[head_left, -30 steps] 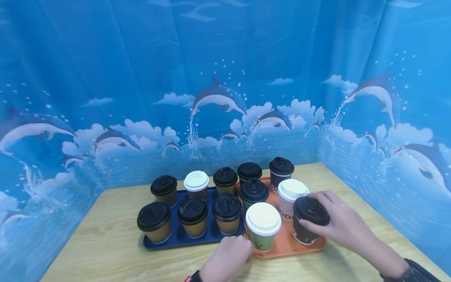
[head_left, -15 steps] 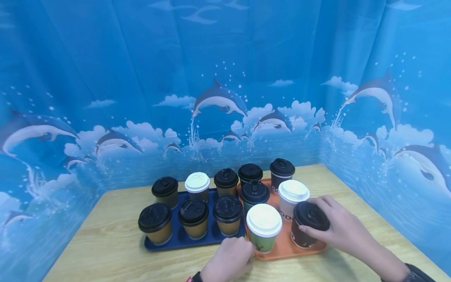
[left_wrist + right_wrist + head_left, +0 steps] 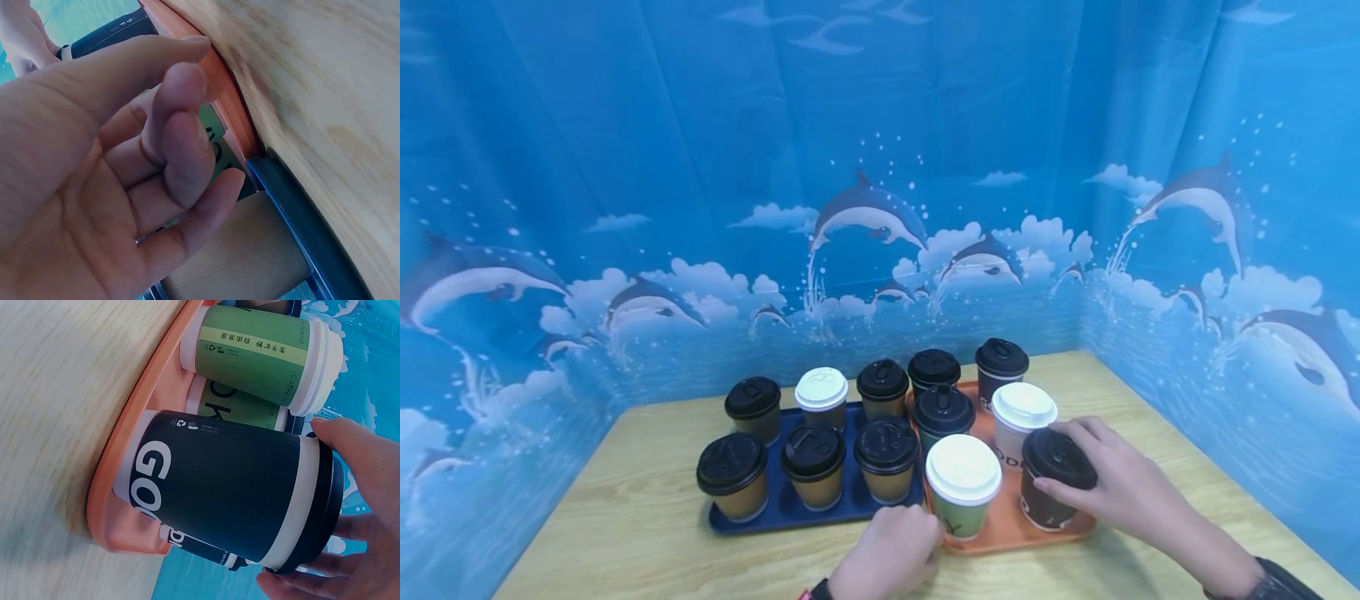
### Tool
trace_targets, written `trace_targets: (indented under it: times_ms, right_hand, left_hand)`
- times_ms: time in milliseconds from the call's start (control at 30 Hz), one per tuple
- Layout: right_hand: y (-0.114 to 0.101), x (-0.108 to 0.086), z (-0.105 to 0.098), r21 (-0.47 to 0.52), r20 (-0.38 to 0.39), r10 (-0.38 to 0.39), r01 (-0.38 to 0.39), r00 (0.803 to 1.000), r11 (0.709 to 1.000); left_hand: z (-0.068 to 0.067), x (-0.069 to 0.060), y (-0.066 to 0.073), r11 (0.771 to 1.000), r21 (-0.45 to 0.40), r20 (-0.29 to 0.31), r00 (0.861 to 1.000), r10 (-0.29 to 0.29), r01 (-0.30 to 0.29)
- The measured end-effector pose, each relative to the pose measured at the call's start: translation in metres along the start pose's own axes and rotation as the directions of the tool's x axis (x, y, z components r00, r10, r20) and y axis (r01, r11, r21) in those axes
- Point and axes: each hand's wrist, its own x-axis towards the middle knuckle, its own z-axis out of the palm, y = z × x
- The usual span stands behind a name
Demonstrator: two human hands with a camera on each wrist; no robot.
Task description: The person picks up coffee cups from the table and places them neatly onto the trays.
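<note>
My right hand [image 3: 1123,477] grips a dark coffee cup [image 3: 1047,504] near its black lid, thumb on one side and fingers on the other. White letters on this cup [image 3: 219,481] show in the right wrist view, where its base stands at the corner of the orange tray [image 3: 1007,542]. My left hand [image 3: 895,546] is at the front, where the orange tray and the blue tray [image 3: 790,522] meet. Its fingers [image 3: 187,156] are loosely curled and hold nothing; whether they touch the tray rim is unclear. Right beside it stands a green cup with a white lid [image 3: 962,487].
Several brown cups with black lids [image 3: 886,462] stand in two rows on the blue tray, with one white-lidded cup [image 3: 822,400] at the back. Behind the held cup are a pale cup [image 3: 1017,429] and a dark cup [image 3: 1000,371]. A dolphin-print curtain [image 3: 880,167] surrounds the wooden table [image 3: 625,500].
The right hand and its dark cup have shifted very slightly left and toward the front. My left hand stays in the same place, and the other cups have not moved.
</note>
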Motion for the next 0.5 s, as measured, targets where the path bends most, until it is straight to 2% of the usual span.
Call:
trace_targets:
  times_ms: [100, 300, 400, 500]
  right_hand:
    - [0.0004, 0.0008, 0.0, 0.0, 0.008, 0.006, -0.006, 1.0, 1.0]
    - [0.0039, 0.0014, -0.0009, 0.0, 0.008, 0.008, -0.008, 1.0, 1.0]
    - [0.0049, 0.0006, -0.0002, 0.001, 0.006, 0.002, -0.002, 1.0, 1.0]
    - [0.0045, 0.0002, 0.0001, 0.003, 0.008, 0.001, -0.001, 1.0, 1.0]
  left_hand:
    - [-0.0004, 0.0007, 0.0008, 1.0, -0.015, 0.021, 1.0, -0.011, 0.011]
    - [-0.0004, 0.0013, 0.0017, 1.0, 0.009, 0.0, 1.0, -0.012, 0.012]
    - [-0.0022, 0.0007, 0.0007, 0.999, -0.034, 0.048, 0.999, -0.025, 0.027]
    - [-0.0066, -0.001, -0.0009, 0.994, -0.087, 0.13, 0.99, -0.049, 0.061]
